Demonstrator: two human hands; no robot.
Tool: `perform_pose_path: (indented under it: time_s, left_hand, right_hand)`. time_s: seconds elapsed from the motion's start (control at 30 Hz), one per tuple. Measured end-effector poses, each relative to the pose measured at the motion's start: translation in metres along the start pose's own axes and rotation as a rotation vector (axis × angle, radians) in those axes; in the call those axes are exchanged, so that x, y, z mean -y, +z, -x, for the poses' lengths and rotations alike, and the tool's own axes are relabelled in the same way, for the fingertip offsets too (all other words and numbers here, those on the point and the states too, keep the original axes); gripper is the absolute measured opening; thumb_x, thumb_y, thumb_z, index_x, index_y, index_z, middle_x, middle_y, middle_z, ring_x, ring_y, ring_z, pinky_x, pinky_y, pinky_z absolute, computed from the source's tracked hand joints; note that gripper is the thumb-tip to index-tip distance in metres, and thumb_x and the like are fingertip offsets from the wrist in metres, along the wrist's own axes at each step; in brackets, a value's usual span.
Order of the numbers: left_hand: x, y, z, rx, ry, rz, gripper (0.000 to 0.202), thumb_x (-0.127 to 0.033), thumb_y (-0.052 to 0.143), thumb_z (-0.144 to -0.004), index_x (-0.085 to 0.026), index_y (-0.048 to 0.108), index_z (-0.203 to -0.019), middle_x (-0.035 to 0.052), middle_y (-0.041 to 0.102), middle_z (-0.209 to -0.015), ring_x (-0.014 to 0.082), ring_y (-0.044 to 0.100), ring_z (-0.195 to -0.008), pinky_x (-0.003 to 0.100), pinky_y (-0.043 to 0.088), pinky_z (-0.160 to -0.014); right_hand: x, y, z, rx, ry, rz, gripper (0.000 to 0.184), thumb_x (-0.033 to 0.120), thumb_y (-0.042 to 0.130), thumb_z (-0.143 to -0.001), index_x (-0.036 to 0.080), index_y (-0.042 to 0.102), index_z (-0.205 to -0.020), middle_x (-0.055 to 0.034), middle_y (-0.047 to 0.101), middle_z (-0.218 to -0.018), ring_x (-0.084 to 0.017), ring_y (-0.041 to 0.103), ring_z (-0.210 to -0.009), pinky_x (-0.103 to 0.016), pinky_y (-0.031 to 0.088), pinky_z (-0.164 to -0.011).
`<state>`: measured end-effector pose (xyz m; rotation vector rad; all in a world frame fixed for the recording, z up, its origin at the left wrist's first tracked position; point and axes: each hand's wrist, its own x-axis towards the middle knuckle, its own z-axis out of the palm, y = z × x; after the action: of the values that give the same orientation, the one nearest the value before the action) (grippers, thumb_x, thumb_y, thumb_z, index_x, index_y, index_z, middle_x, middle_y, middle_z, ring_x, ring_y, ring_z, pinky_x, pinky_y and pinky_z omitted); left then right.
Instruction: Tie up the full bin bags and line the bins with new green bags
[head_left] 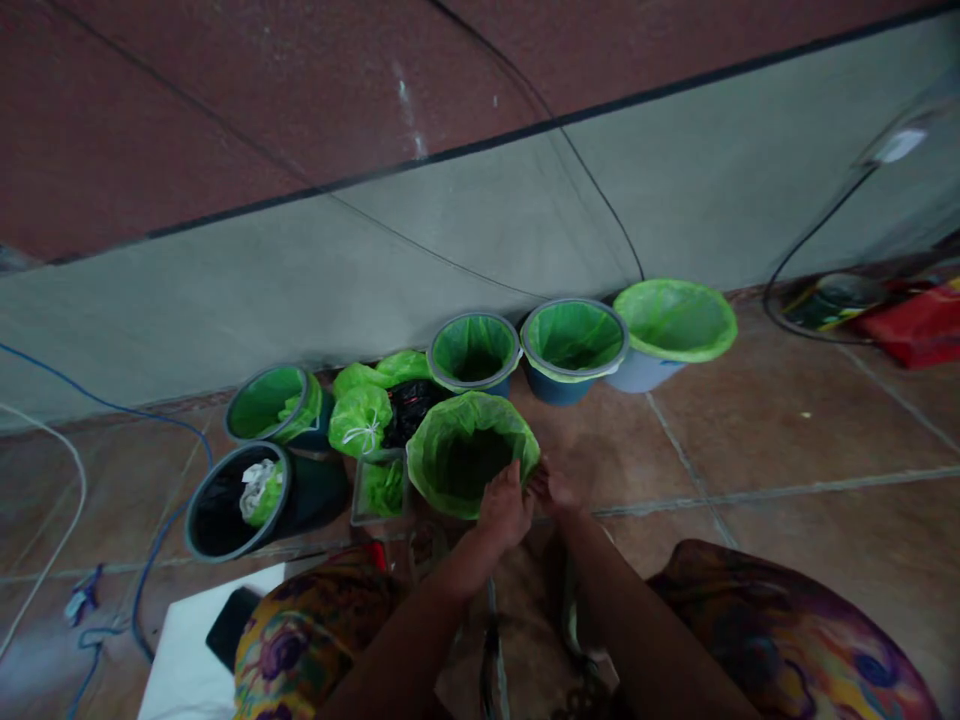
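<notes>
Between my knees and the wall stands a bin lined with a thin green bin liner [427, 455], the liner folded out over the rim. My left hand [506, 505] is closed on the liner at the near right part of the rim, fingers reaching over the edge. Close beside it, my right hand [551, 488] pinches the same rim from the outer right side. Its fingertips are dim and partly hidden. Behind are two more lined bins with grey rims, one bin [480, 380] and another bin [574, 388], and a pale lined bucket [649, 372] to their right.
Left of the bin are a small clear tub [360, 505] of green bags, a tied green bag [360, 420] and a black bag [411, 405]. Two bins lie tipped, one dark [319, 495]. A phone [231, 628] rests on a white surface. A blue cable [161, 535] crosses the tiles.
</notes>
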<state>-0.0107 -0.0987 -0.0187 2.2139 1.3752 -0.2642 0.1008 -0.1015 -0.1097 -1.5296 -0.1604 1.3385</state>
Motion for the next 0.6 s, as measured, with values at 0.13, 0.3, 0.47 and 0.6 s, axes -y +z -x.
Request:
perform_pose_path:
  time_s: [0.13,0.3,0.47,0.6]
  left_hand:
    - [-0.006,0.008,-0.015,0.123,-0.016,-0.042,0.057,-0.016,0.037,-0.092,-0.002,0.03,-0.147,0.0211,0.052,-0.143,0.0233,0.054,-0.129,0.033,0.044,-0.107]
    - [0.005,0.009,-0.013,0.25,-0.064,-0.139,0.042,-0.009,0.041,-0.088,-0.007,0.054,-0.127,0.0177,0.068,-0.117,0.026,0.066,-0.111,0.036,0.053,-0.093]
    - [0.009,0.007,-0.014,0.311,-0.059,-0.171,0.039,-0.01,0.04,-0.089,-0.01,0.056,-0.124,0.0165,0.069,-0.118,0.0261,0.067,-0.11,0.038,0.054,-0.092]
    - [0.011,0.01,-0.017,0.331,-0.056,-0.176,0.037,-0.008,0.041,-0.088,-0.008,0.056,-0.122,0.0175,0.068,-0.118,0.0276,0.066,-0.112,0.038,0.054,-0.093]
  right_hand:
    - [-0.001,0.004,-0.003,0.009,0.059,-0.103,0.021,0.04,0.053,-0.08,0.02,0.056,-0.076,-0.0005,0.059,-0.063,-0.016,0.057,-0.06,-0.029,0.049,-0.061]
    - [0.0,0.008,-0.005,-0.021,0.035,-0.113,0.024,0.04,0.054,-0.08,0.017,0.062,-0.085,-0.0053,0.067,-0.075,-0.017,0.061,-0.066,-0.029,0.051,-0.063]
    - [0.004,0.008,-0.011,-0.131,-0.068,0.05,0.026,0.036,0.049,-0.083,0.016,0.066,-0.081,-0.0071,0.066,-0.07,-0.02,0.061,-0.068,-0.03,0.049,-0.062]
    - [0.019,0.002,-0.026,-0.216,-0.184,0.244,0.034,0.042,0.049,-0.084,0.015,0.066,-0.07,-0.0068,0.062,-0.06,-0.021,0.06,-0.066,-0.031,0.046,-0.062]
